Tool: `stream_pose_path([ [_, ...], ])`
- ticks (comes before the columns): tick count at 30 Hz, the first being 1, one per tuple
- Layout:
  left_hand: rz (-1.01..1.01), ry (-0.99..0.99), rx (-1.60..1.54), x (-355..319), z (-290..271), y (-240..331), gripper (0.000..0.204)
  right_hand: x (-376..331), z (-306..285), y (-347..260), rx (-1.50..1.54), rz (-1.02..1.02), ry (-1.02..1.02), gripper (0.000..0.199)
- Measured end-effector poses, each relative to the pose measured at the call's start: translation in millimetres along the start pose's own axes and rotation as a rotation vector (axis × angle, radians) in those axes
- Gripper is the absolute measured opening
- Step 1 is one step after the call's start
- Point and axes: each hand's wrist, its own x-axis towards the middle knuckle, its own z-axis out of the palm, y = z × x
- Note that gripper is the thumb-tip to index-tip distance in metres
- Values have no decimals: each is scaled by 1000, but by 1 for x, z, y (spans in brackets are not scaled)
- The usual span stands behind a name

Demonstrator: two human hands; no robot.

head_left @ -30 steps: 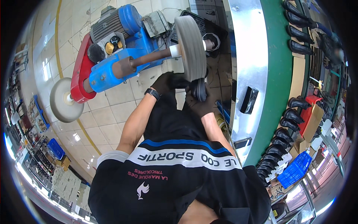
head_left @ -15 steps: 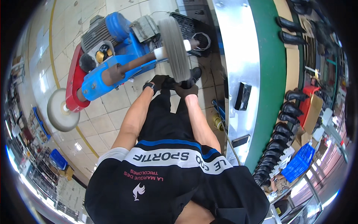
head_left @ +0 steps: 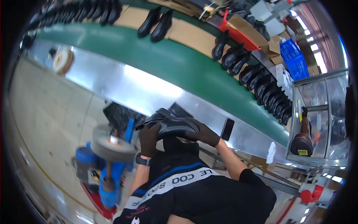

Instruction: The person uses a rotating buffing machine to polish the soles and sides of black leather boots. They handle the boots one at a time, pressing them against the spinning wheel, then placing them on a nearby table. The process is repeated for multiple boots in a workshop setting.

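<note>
A black leather ankle boot (head_left: 172, 125) lies sideways between my two gloved hands, in front of my body. My left hand (head_left: 150, 141), in a dark brown glove, is closed round the boot's shaft end. My right hand (head_left: 206, 134), gloved alike, grips the boot at its other end. Part of each hand's fingers is hidden by the boot. Just beyond the boot, a flat black item (head_left: 180, 109) rests on the metal ledge (head_left: 149, 87), partly covered. Left of my left hand stands a blue machine (head_left: 110, 186) with a grey buffing wheel (head_left: 113, 145).
The green conveyor (head_left: 167, 59) runs behind the ledge, with several black boots (head_left: 162, 28) along its far side. A phone (head_left: 228, 129) lies right of my hands. A round pale wheel (head_left: 62, 61) sits on the ledge. At right is a metal-framed stand (head_left: 317, 161) holding a brown boot (head_left: 302, 143).
My body and view have turned right, from the buffing machine toward the conveyor. The boot, low beside the wheel before, is now raised in both hands near the ledge.
</note>
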Motion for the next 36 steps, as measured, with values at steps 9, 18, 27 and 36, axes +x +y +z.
stream_pose_path([
  [9,-88,290,-691,216,-60,104,24,167,-119,37,846,-122,375,42],
  [18,-676,241,-419,147,-48,62,31,456,-301,63,913,-427,765,47],
  [27,-1173,173,-724,43,0,37,35,412,-163,115,1142,23,659,25],
  [36,-484,-184,-348,-1,4,20,33,141,10,125,-731,-200,270,57],
])
